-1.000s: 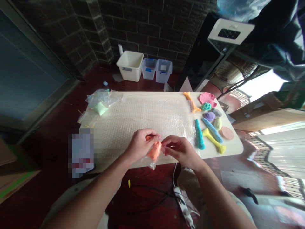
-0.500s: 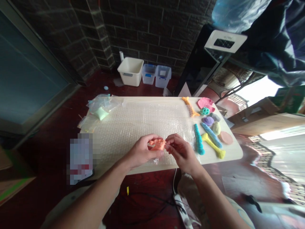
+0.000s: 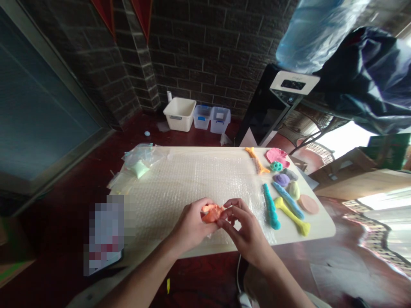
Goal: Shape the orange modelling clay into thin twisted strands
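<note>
Head view: the surface carries the bubble wrap, over whose near edge both hands meet. The left hand comes in from the wrap's left, its fingers curled around the orange clay; the right hand comes from the right, fingertips bunched and touching the clay's right end, though whether they grip it I cannot tell. The teal roll lies by the wrap's right edge. The orange clay sits above the wrap's near part, right of the left palm, its long axis roughly side to side, the left hand nearer.
</note>
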Demonstrator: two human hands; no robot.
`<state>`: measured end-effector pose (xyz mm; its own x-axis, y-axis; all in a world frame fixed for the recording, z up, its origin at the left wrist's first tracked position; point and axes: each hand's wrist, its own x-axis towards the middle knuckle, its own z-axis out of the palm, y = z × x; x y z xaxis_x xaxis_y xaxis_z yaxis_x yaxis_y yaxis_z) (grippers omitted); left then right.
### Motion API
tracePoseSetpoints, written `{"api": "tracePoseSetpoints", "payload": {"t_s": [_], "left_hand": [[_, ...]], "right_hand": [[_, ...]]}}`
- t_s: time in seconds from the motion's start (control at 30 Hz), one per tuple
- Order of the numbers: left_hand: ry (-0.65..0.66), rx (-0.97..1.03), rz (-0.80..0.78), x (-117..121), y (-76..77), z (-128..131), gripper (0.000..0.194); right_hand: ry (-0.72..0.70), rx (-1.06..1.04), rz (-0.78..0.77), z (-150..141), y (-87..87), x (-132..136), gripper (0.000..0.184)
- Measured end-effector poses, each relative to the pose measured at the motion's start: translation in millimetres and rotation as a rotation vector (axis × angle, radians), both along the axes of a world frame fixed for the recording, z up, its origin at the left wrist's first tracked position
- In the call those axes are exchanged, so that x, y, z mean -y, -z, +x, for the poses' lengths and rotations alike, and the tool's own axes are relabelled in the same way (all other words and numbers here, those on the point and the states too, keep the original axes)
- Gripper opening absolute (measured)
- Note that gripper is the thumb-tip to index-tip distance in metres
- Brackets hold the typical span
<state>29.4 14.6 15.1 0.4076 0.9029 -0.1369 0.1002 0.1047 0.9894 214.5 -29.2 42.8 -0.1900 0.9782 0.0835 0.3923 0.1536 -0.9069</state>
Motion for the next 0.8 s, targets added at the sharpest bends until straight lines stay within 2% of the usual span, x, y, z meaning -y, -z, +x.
{"api": "tracePoseSetpoints", "payload": {"t_s": [0.17, 0.23, 0.3, 0.37, 0.43, 0.5, 0.57, 0.7, 0.8], "left_hand": [[-0.046, -0.002, -0.016, 0, 4.5, 3, 0.029], [-0.055, 0.028, -0.046, -2, 1.1, 2, 0.03], [-0.068, 0.114, -0.114, -3, -6.3, 0, 0.033], [-0.077, 0.241, -0.184, -4, -15.2, 0, 0.036], [-0.09, 0.35, -0.201, -2, -22.5, 2, 0.033], [-0.109, 0.409, -0.172, 0, -26.1, 6, 0.029], [-0.129, 0.443, -0.156, 3, -26.4, 12, 0.031], [-0.135, 0.489, -0.221, 4, -24.7, 14, 0.039], [-0.08, 0.494, -0.274, 0, -26.1, 6, 0.034]], "right_hand": [[-0.123, 0.175, 0.152, 2, 1.7, 1, 0.012], [-0.075, 0.187, 0.19, 3, 2.8, 1, 0.012], [0.045, 0.117, 0.199, 3, 3.7, 1, 0.009], [0.174, -0.036, 0.132, 1, 4.4, 2, 0.023], [0.206, -0.185, -0.021, -2, 5.3, 2, 0.033], [0.138, -0.241, -0.179, -6, 7.2, 2, 0.032], [0.038, -0.222, -0.273, -11, 10.2, 3, 0.035], [-0.006, -0.212, -0.294, -15, 16.2, 3, 0.042], [0.017, -0.247, -0.29, -13, 15.0, 2, 0.047]]}}
